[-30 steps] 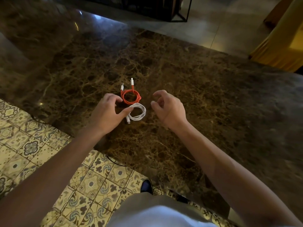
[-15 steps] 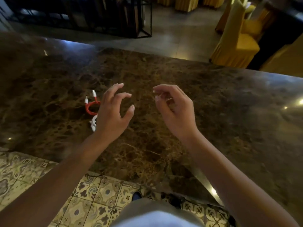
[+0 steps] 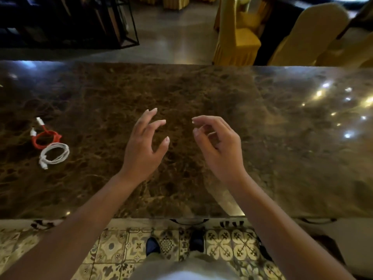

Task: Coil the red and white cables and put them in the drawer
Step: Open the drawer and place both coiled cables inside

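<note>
Left hand [image 3: 142,150] spread, fingers loosely bent, holding nothing. Right hand [image 3: 219,147] half-curled, relaxed, also empty — both above the marble desk [image 3: 282,138] (not touching the cables). Coiled red cable [image 3: 45,137] and white cable [image 3: 54,155] lie touching, well left of the hands.

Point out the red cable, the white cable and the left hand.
red cable [image 3: 45,138], head view, on the left part of its coil.
white cable [image 3: 54,153], head view, on the coil's upper strands.
left hand [image 3: 141,150], head view, on the back of the hand.
</note>
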### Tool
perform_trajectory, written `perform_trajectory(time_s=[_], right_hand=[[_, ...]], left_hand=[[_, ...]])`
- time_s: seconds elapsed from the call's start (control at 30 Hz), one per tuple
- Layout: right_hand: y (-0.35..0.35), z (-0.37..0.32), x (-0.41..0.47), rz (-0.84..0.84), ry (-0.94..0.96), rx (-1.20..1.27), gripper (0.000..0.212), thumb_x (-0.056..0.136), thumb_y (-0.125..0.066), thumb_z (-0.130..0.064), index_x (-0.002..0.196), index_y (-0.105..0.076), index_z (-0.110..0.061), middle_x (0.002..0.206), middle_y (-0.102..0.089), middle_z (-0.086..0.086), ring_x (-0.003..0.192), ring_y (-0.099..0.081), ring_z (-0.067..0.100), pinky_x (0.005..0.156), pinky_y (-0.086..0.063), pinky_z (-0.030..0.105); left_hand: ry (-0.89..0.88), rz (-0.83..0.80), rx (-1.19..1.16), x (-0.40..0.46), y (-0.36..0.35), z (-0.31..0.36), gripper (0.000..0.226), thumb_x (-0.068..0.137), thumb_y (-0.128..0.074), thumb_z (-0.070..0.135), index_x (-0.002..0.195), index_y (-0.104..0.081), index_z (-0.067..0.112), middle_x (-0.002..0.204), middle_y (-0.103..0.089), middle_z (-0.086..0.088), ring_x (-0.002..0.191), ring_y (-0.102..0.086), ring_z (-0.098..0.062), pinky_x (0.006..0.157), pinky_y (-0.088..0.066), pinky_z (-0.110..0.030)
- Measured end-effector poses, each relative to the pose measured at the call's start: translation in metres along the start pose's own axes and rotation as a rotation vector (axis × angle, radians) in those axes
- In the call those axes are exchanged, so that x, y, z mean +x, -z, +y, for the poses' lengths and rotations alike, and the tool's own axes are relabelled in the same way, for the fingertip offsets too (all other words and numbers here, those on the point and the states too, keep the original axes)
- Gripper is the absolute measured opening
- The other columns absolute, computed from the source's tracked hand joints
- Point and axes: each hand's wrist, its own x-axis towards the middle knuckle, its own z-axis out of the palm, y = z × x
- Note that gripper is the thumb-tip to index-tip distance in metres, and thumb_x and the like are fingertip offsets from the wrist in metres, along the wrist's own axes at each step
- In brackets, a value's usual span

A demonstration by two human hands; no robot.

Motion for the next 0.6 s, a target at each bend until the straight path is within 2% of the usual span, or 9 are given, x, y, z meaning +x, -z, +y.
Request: perform_trajectory(time_s=[0.3, 0.43, 0.5, 0.6], right_hand=[[0.033, 0.002, -0.069, 0.123, -0.196, -0.067, 0.029, 0.1, -0.067, -0.025, 0.129, -0.069, -0.019, 0.117, -0.07, -0.005, 0.095, -0.069, 0.009, 0.079, -0.06, 0.034], [0.037, -0.008, -0.119, 0.17, -0.42, -0.007, 0.032, 0.101, -0.066, -0.035, 0.132, -0.068, -0.03, 0.116, -0.071, -0.01, 0.098, -0.069, 0.008, 0.082, -0.06, 0.03], [0.038, -0.012, -0.146, 0.194, -0.526, 0.065, 0.03, 0.101, -0.065, -0.04, 0.13, -0.069, -0.035, 0.114, -0.073, -0.01, 0.099, -0.07, 0.009, 0.084, -0.061, 0.032], [0.041, -0.013, -0.182, 0.272, -0.646, 0.144, 0.027, 0.102, -0.063, -0.039, 0.127, -0.071, -0.034, 0.107, -0.076, -0.014, 0.097, -0.072, 0.005, 0.082, -0.061, 0.032]], left_hand=[[-0.142, -0.176, 0.012, -0.021, -0.025, 0.023, 0.06, 0.097, -0.049, 0.055, 0.152, -0.043, 0.031, 0.17, -0.023, 0.001, 0.159, -0.012, -0.02, 0.125, -0.018, -0.044], [-0.242, -0.25, 0.01, -0.046, -0.029, 0.015, 0.063, 0.097, -0.051, 0.059, 0.155, -0.038, 0.036, 0.171, -0.02, 0.002, 0.159, -0.009, -0.021, 0.123, -0.023, -0.048], [-0.292, -0.283, 0.002, -0.06, -0.031, 0.014, 0.065, 0.096, -0.049, 0.062, 0.156, -0.036, 0.038, 0.171, -0.019, 0.002, 0.16, -0.008, -0.021, 0.123, -0.023, -0.05], [-0.345, -0.315, -0.016, -0.079, -0.038, 0.017, 0.067, 0.097, -0.048, 0.062, 0.156, -0.036, 0.034, 0.17, -0.022, -0.001, 0.159, -0.011, -0.025, 0.124, -0.025, -0.054]])
